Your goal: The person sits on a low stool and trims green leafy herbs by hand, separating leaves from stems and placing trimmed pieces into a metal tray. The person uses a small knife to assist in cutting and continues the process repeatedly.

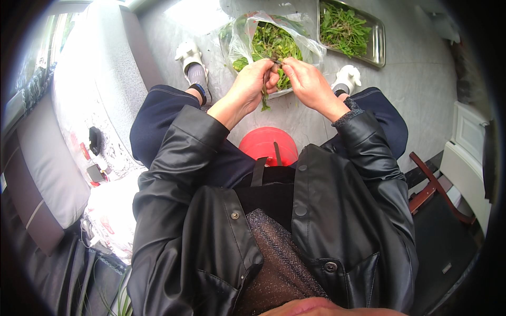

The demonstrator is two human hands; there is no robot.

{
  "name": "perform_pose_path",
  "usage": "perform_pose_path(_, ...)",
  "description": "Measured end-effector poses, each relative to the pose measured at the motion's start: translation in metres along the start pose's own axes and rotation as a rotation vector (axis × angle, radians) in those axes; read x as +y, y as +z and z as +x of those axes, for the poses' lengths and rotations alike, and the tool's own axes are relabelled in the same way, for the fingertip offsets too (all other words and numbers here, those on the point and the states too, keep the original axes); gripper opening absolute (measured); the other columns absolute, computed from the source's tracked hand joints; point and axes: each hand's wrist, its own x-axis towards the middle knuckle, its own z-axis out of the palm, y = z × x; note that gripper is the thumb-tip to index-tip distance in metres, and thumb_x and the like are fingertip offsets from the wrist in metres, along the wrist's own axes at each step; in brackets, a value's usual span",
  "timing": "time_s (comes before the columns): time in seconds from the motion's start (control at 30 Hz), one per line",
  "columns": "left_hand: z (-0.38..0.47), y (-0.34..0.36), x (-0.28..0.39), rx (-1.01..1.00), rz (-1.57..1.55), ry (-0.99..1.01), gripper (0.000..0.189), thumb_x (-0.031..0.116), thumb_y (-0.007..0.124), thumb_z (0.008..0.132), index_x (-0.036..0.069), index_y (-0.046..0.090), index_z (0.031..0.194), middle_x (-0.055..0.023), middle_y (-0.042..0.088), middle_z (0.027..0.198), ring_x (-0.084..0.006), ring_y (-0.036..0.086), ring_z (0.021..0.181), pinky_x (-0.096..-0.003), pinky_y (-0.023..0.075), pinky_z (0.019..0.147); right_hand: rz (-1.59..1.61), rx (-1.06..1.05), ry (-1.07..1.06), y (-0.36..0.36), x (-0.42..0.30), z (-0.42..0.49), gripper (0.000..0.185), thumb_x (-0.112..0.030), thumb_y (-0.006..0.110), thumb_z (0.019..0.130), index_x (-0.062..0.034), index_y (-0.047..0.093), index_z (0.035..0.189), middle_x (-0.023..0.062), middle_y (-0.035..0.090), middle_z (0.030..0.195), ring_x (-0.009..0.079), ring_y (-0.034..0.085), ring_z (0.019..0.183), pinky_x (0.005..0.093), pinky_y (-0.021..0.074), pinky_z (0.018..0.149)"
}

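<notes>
My left hand (pixel 253 81) grips a thin leafy green plant (pixel 265 102), whose leaf end hangs below the fingers. Its dark root end reaches up to where both hands meet, and my right hand (pixel 310 85) pinches there with thumb and forefinger. A small dark sliver shows between the fingertips; whether it is root or a blade I cannot tell. Just beyond and beneath the hands, a clear plastic bag (pixel 315 46) lies open on the floor, full of leafy greens (pixel 272 39). To its right, a rectangular stainless-steel tray (pixel 378 43) holds a heap of greens with thin stems (pixel 344 29).
A red plastic object (pixel 269 139), perhaps a stool, sits between my legs. White slippers (pixel 189 53) flank the bag on the grey tiled floor (pixel 411 87). A sofa (pixel 112 51) runs along the left. At right is a dark chair (pixel 438 233) with a reddish wooden armrest (pixel 431 173).
</notes>
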Motion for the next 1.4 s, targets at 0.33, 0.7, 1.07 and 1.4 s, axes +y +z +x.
perform_pose_path(0.33, -0.002, 0.001, 0.003, -0.01, 0.02, 0.017, 0.022, 0.021, 0.044, 0.097, 0.005, 0.053, 0.085, -0.0019, 0.048, 0.063, -0.0124, 0.04, 0.056, -0.0274, 0.0339, 0.056, 0.011, -0.009, 0.071, -0.004, 0.01, 0.0, 0.026, -0.023, 0.043, 0.098, -0.0017, 0.058, 0.096, 0.0204, 0.062, 0.086, 0.0407, 0.059, 0.084, 0.046, 0.0449, 0.071)
perform_pose_path(0.7, 0.001, -0.003, 0.003, -0.065, 0.011, 0.013, 0.025, 0.022, 0.04, 0.101, 0.002, 0.052, 0.093, -0.0024, 0.048, 0.063, -0.0133, 0.04, 0.057, -0.0284, 0.0352, 0.057, 0.211, -0.093, 0.108, -0.013, 0.011, 0.005, 0.029, -0.025, 0.044, 0.099, 0.0006, 0.058, 0.094, 0.0185, 0.06, 0.08, 0.0387, 0.058, 0.077, 0.0409, 0.0448, 0.068)
perform_pose_path(1.07, 0.003, -0.003, 0.0, -0.095, -0.001, 0.038, 0.024, 0.017, 0.037, 0.099, 0.003, 0.054, 0.091, -0.0037, 0.052, 0.062, -0.0132, 0.043, 0.053, -0.0279, 0.0356, 0.052, -0.047, 0.034, -0.095, -0.009, -0.006, 0.0, 0.021, -0.021, 0.048, 0.096, -0.0018, 0.057, 0.097, 0.0204, 0.061, 0.09, 0.0415, 0.057, 0.087, 0.0468, 0.046, 0.071)
perform_pose_path(1.4, 0.001, 0.001, 0.001, -0.086, 0.028, 0.014, 0.025, 0.02, 0.038, 0.1, 0.006, 0.053, 0.086, -0.0029, 0.052, 0.06, -0.0129, 0.043, 0.052, -0.0268, 0.0339, 0.052, 0.126, -0.053, 0.088, -0.009, 0.006, 0.004, 0.026, -0.024, 0.047, 0.098, -0.0011, 0.058, 0.095, 0.0187, 0.06, 0.08, 0.0371, 0.058, 0.077, 0.0423, 0.0449, 0.068)
